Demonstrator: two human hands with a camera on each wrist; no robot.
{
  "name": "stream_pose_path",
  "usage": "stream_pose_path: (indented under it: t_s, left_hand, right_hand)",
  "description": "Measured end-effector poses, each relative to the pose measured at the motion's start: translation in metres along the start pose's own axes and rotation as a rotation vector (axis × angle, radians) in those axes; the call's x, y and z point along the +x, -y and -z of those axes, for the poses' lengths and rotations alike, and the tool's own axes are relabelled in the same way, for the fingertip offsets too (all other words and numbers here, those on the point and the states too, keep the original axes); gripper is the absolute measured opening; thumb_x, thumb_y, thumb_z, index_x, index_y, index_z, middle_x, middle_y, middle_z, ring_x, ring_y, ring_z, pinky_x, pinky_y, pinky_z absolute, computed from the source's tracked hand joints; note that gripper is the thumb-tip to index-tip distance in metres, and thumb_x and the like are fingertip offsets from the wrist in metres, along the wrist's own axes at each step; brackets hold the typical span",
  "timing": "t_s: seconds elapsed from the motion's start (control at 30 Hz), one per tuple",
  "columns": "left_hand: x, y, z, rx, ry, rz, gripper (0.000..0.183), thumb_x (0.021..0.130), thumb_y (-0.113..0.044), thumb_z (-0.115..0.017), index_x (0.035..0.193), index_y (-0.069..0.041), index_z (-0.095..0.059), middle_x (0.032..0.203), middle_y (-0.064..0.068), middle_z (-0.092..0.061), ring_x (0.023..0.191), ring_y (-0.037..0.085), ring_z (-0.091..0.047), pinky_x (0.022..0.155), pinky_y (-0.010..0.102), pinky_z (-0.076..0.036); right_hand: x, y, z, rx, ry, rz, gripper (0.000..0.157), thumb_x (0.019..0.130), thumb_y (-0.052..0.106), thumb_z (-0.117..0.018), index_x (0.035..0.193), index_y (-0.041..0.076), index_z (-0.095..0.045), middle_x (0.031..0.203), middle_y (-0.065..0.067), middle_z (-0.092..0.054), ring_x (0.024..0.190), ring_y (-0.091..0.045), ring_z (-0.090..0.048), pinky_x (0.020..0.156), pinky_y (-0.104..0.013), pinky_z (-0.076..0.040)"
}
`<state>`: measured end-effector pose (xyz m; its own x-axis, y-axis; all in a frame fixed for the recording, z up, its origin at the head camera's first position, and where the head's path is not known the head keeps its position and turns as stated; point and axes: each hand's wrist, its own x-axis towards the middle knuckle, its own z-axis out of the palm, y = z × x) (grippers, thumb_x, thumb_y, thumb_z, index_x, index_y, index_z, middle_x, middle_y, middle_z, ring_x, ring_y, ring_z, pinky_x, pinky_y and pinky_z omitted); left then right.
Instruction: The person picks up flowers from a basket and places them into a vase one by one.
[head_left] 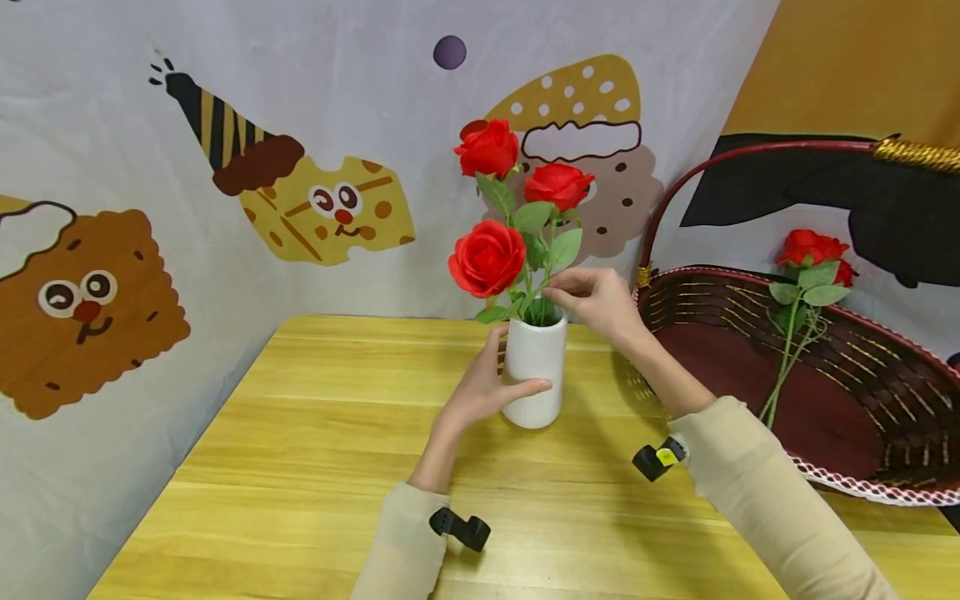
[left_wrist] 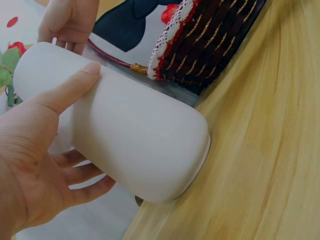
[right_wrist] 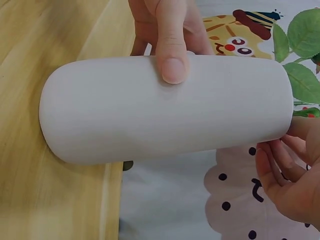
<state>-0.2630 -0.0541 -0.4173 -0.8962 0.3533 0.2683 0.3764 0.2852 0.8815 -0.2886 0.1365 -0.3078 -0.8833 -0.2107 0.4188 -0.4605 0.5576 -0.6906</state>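
Observation:
A white vase (head_left: 535, 375) stands upright on the wooden table, with three red roses (head_left: 489, 258) and their green leaves rising from its mouth. My left hand (head_left: 480, 383) grips the vase from the left side. In the left wrist view its thumb (left_wrist: 75, 87) lies across the white wall, and the other fingers curve underneath. At the rim, my right hand (head_left: 600, 304) pinches a green rose stem (head_left: 546, 287) between thumb and fingertips. The right wrist view shows these fingers (right_wrist: 282, 165) beside the vase mouth; the pinched spot is partly hidden there.
To the right sits a dark woven basket (head_left: 862, 392) with a lace-trimmed rim and tall handle. More red roses (head_left: 810, 250) with long stems lean inside it. A cloth with cartoon prints (head_left: 337, 208) hangs behind the wooden table (head_left: 300, 467).

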Motion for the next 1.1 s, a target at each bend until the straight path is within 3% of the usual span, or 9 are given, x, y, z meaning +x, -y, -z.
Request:
stream_pose_path:
  t_s: [0.4, 0.57, 0.73, 1.1]
  left_hand:
    - [-0.001, 0.001, 0.000, -0.006, -0.003, 0.003, 0.083, 0.070, -0.045, -0.076, 0.135, -0.034, -0.025, 0.126, -0.010, -0.045, 0.113, 0.012, -0.047, 0.090, 0.034, -0.042]
    - [0.000, 0.001, -0.001, -0.018, -0.001, 0.001, 0.083, 0.070, -0.045, -0.076, 0.134, -0.036, -0.025, 0.126, -0.009, -0.046, 0.113, 0.016, -0.047, 0.090, 0.039, -0.043]
    - [0.000, 0.002, -0.001, -0.019, -0.001, -0.001, 0.083, 0.070, -0.044, -0.076, 0.135, -0.036, -0.025, 0.126, -0.009, -0.046, 0.114, 0.017, -0.047, 0.090, 0.038, -0.042]
    - [0.000, 0.000, -0.002, -0.009, -0.007, 0.006, 0.083, 0.069, -0.045, -0.077, 0.134, -0.036, -0.025, 0.126, -0.010, -0.046, 0.112, 0.012, -0.048, 0.090, 0.033, -0.042]
  right_hand:
    - [-0.004, -0.003, -0.002, 0.024, 0.016, 0.002, 0.020, 0.083, 0.030, -0.068, 0.092, 0.012, -0.071, 0.088, -0.001, -0.068, 0.077, -0.012, -0.062, 0.066, -0.027, -0.049]
    - [-0.009, -0.002, 0.000, 0.034, 0.015, -0.038, 0.023, 0.084, 0.032, -0.067, 0.096, 0.013, -0.070, 0.092, -0.001, -0.068, 0.081, -0.014, -0.063, 0.070, -0.031, -0.049]
    - [-0.018, 0.006, 0.008, 0.085, 0.024, -0.097, 0.030, 0.086, 0.036, -0.064, 0.105, 0.014, -0.067, 0.099, -0.001, -0.066, 0.086, -0.016, -0.063, 0.072, -0.031, -0.051]
    - [-0.042, 0.015, 0.029, 0.085, 0.013, -0.158, 0.033, 0.087, 0.034, -0.062, 0.113, 0.014, -0.062, 0.105, -0.005, -0.064, 0.090, -0.019, -0.061, 0.073, -0.027, -0.047]
